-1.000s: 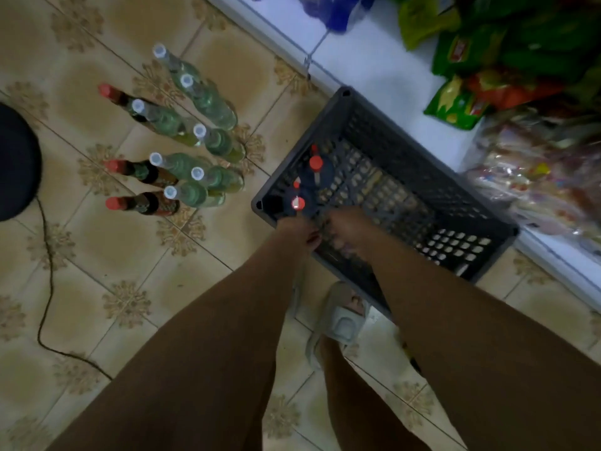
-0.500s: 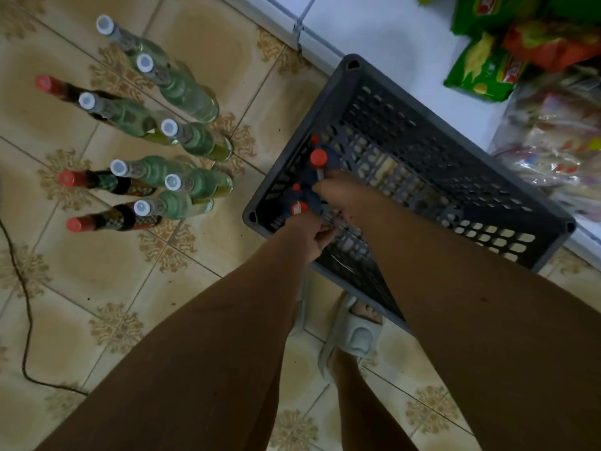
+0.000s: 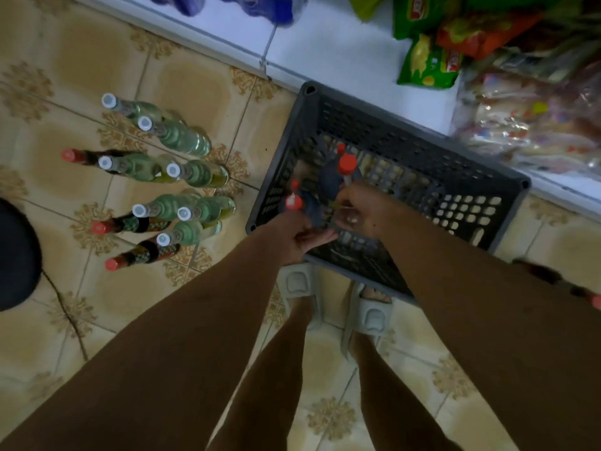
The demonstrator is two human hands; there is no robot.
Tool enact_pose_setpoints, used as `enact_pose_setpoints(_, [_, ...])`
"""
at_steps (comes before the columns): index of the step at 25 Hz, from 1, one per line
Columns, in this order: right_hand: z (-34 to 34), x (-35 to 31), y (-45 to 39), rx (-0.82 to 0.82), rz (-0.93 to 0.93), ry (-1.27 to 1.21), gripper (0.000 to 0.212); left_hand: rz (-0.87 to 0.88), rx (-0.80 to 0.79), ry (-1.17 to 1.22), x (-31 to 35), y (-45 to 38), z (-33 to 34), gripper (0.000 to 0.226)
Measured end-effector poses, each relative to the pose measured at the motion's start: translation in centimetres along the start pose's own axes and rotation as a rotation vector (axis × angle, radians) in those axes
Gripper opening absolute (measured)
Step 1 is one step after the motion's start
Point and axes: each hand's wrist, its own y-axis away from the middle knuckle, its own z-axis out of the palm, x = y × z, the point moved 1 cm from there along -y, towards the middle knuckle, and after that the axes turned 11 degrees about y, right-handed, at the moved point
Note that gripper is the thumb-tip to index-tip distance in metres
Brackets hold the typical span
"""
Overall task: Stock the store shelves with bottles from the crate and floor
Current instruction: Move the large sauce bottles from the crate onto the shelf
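- Grey crate [image 3: 422,151] holds the red-capped bottles upright, long axes toward me.
- My left hand [image 3: 300,237] curls beneath one cap [image 3: 293,202]; whether it grips, I cannot tell.
- My right hand [image 3: 361,209] closes round the taller bottle [image 3: 347,164], nearer.

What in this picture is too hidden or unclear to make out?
Head view only:
- Dark bottles in the crate: bodies lost in shadow, so their count is unclear.
- Left hand and right hand: fingers blurred, grip uncertain.
- Snack packets: print too blurred to read.
- Black round object: cut by left edge.
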Motion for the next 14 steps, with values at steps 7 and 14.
enact_pose_setpoints(7, [-3.8,4.3,10.9,0.260,-0.155,-0.211,0.026,0.354,0.231,-0.824,-2.8,6.8,2.7,0.036])
enact_pose_setpoints(14, [-6.4,7.4,17.6,0.262,-0.330,-0.540,0.016,0.809,0.073,-1.178,-5.9,11.4,6.8,0.039])
